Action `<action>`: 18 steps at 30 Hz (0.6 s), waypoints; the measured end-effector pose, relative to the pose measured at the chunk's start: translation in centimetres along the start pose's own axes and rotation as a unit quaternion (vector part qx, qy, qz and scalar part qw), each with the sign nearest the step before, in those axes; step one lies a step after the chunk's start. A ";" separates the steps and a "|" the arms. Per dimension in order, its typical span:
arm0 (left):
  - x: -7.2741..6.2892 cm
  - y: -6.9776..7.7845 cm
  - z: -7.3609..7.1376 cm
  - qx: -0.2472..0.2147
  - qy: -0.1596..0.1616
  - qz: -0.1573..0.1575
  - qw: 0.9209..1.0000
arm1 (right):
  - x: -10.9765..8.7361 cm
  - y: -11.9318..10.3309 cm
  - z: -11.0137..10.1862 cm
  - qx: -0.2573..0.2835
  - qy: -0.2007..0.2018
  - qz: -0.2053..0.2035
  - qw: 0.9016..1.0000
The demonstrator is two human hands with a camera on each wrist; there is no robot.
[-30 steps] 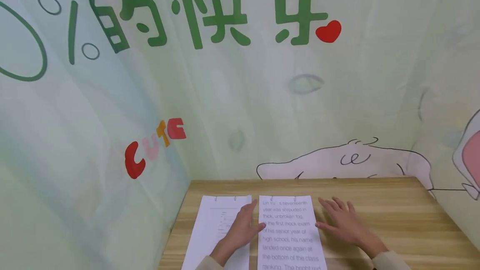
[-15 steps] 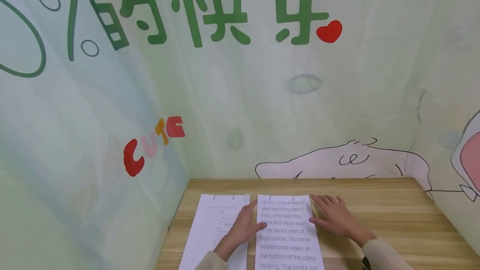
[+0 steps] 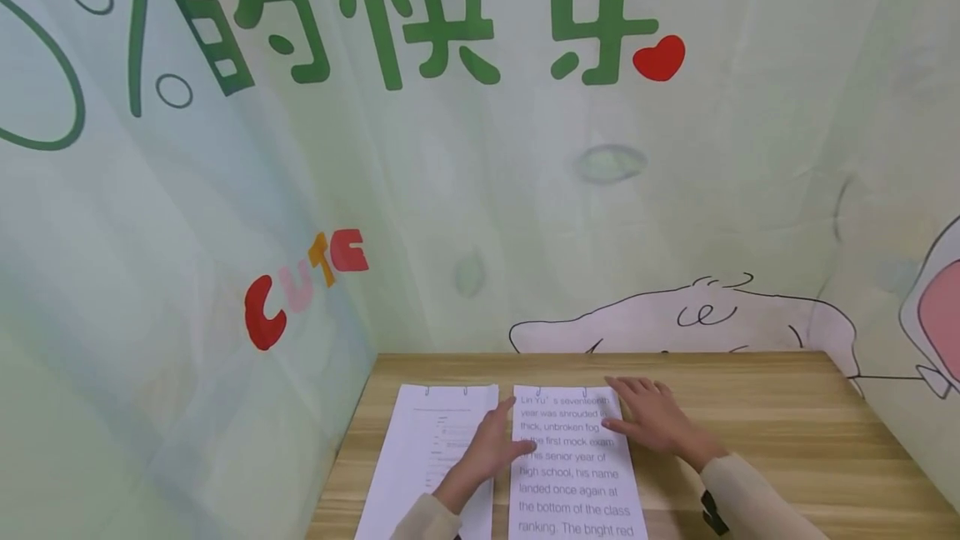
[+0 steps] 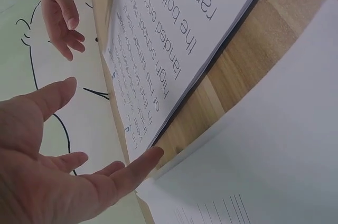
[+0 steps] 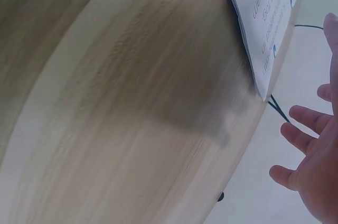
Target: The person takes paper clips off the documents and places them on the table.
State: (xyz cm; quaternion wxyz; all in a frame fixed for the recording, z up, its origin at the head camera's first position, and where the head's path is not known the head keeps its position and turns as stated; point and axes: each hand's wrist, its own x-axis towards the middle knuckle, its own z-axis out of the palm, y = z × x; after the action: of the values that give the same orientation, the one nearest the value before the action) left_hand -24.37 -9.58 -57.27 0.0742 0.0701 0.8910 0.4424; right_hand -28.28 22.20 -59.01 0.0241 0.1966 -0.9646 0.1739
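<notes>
Right of the right fingers point(image 3: 628, 390), bare table point(image 3: 787, 457) leaves a wide way through. Between them and the left fingers point(image 3: 502, 412), the large-print pages point(image 3: 577, 477) lie low, with open air above. Left of the left fingers, the other pages point(image 3: 405, 457) lie flat, a narrow wooden gap beside them. Ahead of both, past the table's edge, the printed backdrop point(image 3: 450, 190) blocks passage.

two hands point(image 3: 491, 445) point(image 3: 654, 419), two paper stacks point(image 3: 420, 457) point(image 3: 573, 473), (four clips point(image 3: 427, 391) point(image 3: 465, 390) point(image 3: 538, 392) point(image 3: 585, 392)), one table point(image 3: 795, 440)
</notes>
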 end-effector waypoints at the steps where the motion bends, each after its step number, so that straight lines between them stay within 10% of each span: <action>1: 0.1 0.1 0.0 -0.002 0.002 -0.004 1.000 | 0.2 0.0 0.0 0.000 0.001 -0.001 1.000; 18: 0.6 0.6 0.7 -0.016 -0.005 0.001 1.000 | 2.0 -0.5 0.7 0.017 -0.010 0.019 1.000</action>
State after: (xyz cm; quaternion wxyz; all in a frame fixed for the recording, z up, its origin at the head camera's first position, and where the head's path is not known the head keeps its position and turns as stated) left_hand -24.81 -8.62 -57.27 0.0792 0.0715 0.8836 0.4559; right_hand -29.87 20.78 -59.28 0.0074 0.1808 -0.9652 0.1891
